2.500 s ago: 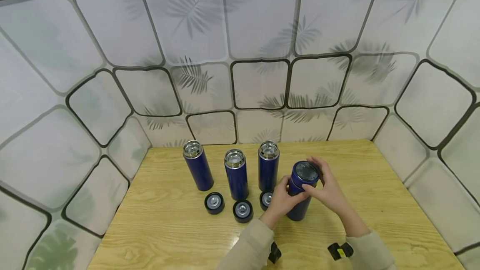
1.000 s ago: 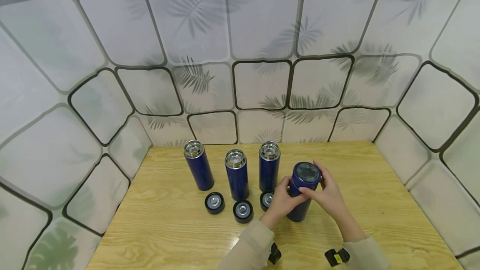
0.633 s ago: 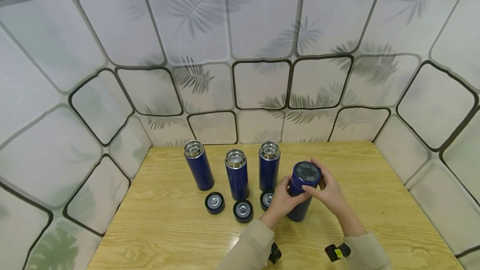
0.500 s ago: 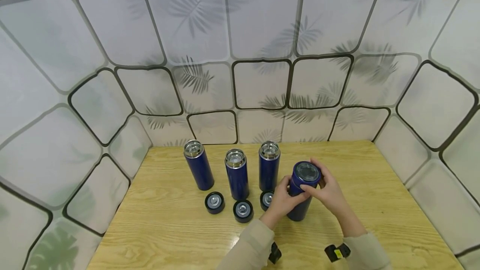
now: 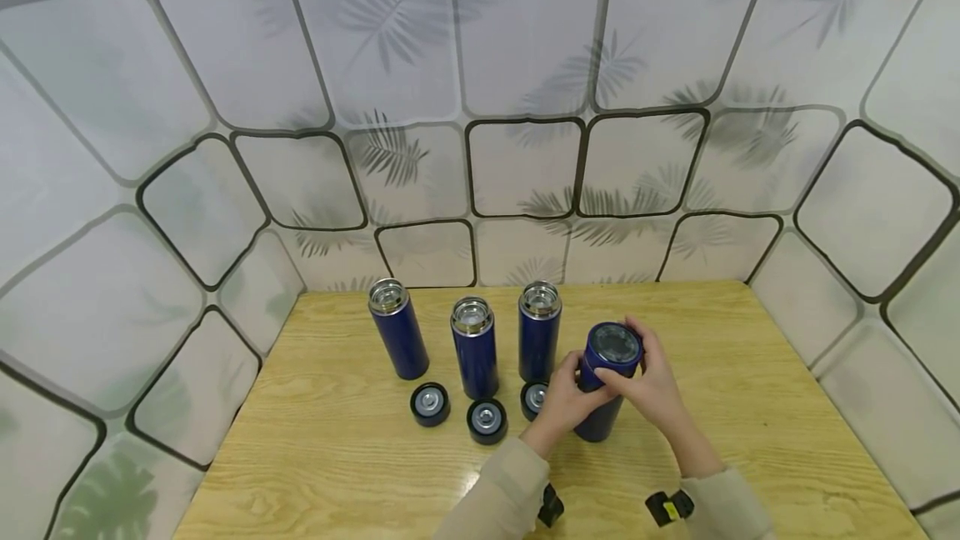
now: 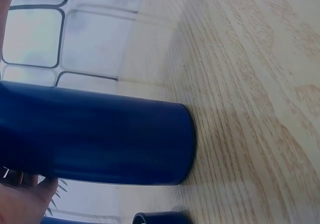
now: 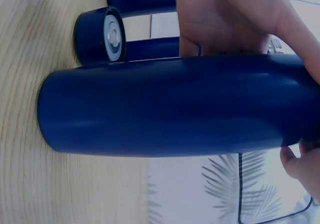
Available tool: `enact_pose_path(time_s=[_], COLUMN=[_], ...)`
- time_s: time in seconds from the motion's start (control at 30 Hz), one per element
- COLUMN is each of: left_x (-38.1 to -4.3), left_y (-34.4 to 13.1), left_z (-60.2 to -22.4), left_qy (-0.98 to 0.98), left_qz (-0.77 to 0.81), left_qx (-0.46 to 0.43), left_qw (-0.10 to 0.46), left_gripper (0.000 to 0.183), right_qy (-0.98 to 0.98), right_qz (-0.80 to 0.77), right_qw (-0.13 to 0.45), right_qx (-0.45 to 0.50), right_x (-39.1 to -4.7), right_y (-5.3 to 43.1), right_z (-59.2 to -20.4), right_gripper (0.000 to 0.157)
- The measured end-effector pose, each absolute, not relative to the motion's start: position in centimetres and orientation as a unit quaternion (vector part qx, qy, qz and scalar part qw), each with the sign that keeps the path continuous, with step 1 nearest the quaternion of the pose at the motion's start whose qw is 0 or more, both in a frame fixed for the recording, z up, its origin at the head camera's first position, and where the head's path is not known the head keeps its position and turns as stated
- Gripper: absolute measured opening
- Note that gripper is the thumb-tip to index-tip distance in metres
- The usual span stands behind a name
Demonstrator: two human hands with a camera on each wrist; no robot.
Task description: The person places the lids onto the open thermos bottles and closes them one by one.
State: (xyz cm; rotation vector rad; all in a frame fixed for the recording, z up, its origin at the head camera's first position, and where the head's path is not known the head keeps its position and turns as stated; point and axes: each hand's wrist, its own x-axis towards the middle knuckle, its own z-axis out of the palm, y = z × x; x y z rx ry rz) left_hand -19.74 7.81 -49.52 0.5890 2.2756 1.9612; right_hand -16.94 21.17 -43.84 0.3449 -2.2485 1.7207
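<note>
A dark blue thermos flask (image 5: 597,423) stands upright at the right of the group, its base on the table in both wrist views. On its top sits a lid (image 5: 615,343) with a dark glossy face; a thin seam shows below it. My left hand (image 5: 564,397) grips the upper body from the left. With my right hand (image 5: 654,383) I hold the lid, thumb at its near side and fingers round the far right side. The right wrist view shows the flask's long body (image 7: 165,107) with my left palm (image 7: 220,17) against it.
Three lidless blue flasks with steel rims stand to the left: one far left (image 5: 400,340), one in the middle (image 5: 476,361), one behind my left hand (image 5: 538,340). Three upturned lids lie before them (image 5: 430,404), (image 5: 487,421), (image 5: 534,398). A patterned cloth wall (image 5: 517,169) rises behind the wooden table (image 5: 337,473).
My right thumb and wrist have shifted left round the lid, with small back-and-forth moves and the fingers re-placed. My left hand and the flask have stayed put.
</note>
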Motion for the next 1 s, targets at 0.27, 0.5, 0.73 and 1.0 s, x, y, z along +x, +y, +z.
enact_pose_path(time_s=[0.27, 0.5, 0.73, 1.0], left_x=[-19.9, -19.9, -19.9, -18.9], left_y=[7.9, 7.9, 8.0, 7.2], left_z=[-49.7, -49.7, -49.8, -47.4], left_qy=[0.745, 0.745, 0.745, 0.732], left_qz=[0.638, 0.639, 0.638, 0.647], left_qx=[0.188, 0.186, 0.187, 0.207], left_qw=[0.044, 0.05, 0.049, 0.049], left_gripper=[0.046, 0.045, 0.044, 0.044], right_qy=[-0.719, -0.767, -0.792, -0.748], right_qz=[0.644, 0.62, 0.595, 0.627], right_qw=[0.116, 0.095, 0.102, 0.101], right_qx=[0.234, 0.136, 0.087, 0.193], right_x=[-17.5, -17.2, -17.0, -17.3], right_y=[22.4, 22.1, 21.5, 22.3], right_z=[-44.1, -43.8, -43.8, -43.9], right_gripper=[0.067, 0.071, 0.075, 0.073])
